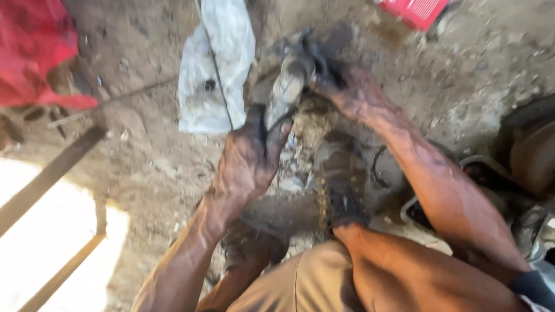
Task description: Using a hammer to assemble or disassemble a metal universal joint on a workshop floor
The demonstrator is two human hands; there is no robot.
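Observation:
A grimy grey metal part (287, 86), cylindrical and caked in dirt, is held above the dusty ground between both hands. My left hand (248, 156), blackened with grease, grips its lower end with fingers wrapped round it. My right hand (341, 86) is closed on its upper end, where a dark piece sticks out. The frame is blurred, so the part's exact shape is unclear. My bare knees and tan shorts (315, 280) fill the bottom of the view, with a dirty boot (340, 179) just below the part.
A crumpled whitish plastic sheet (214, 63) lies left of the part with a thin wire across it. Red cloth (34, 52) sits top left, a red box (413, 10) top right. Dark metal bars (49, 176) lie at the left; rusty metal pieces (529, 156) at the right.

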